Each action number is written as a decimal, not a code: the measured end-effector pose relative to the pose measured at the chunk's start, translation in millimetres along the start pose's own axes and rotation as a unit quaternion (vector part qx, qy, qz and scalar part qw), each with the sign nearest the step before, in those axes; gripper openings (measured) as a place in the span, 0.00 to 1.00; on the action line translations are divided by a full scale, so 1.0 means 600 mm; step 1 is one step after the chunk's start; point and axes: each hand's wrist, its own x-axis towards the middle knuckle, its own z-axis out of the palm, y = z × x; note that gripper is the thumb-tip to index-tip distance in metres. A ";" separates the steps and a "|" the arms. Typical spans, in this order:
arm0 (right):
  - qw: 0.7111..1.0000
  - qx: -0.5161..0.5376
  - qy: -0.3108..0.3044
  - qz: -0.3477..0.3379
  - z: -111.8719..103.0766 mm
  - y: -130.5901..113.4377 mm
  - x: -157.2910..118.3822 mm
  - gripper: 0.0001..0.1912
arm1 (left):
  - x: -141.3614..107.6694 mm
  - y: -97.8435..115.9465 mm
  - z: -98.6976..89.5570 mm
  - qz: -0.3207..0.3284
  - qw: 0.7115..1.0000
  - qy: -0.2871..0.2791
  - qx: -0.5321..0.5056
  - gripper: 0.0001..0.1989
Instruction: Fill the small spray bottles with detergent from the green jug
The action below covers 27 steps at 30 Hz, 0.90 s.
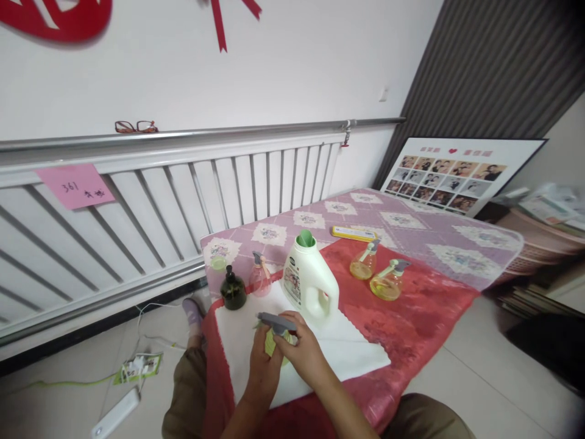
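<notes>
My left hand (265,364) is wrapped round a small yellow-green spray bottle (270,344), whose body is mostly hidden by my fingers. At its top, my right hand (302,349) grips the grey spray head (275,321). Both hands are over a white cloth (351,353). Just beyond them stands a large pale detergent jug (315,274) with a handle; something green (305,238) sits in its mouth. To its left are a pink spray bottle (260,279) and a dark green pump bottle (233,291).
Two clear spray bottles with yellow liquid, a nearer one (386,286) and a farther one (362,267), stand on the red cloth (429,305). A yellow box (354,233) and a round green lid (218,263) lie on the patterned tablecloth (315,218). A radiator (256,183) borders the table's far side.
</notes>
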 end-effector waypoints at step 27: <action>0.997 -0.055 0.022 0.044 0.010 0.007 0.009 0.11 | -0.002 -0.019 0.017 0.078 0.996 0.047 -0.006 0.17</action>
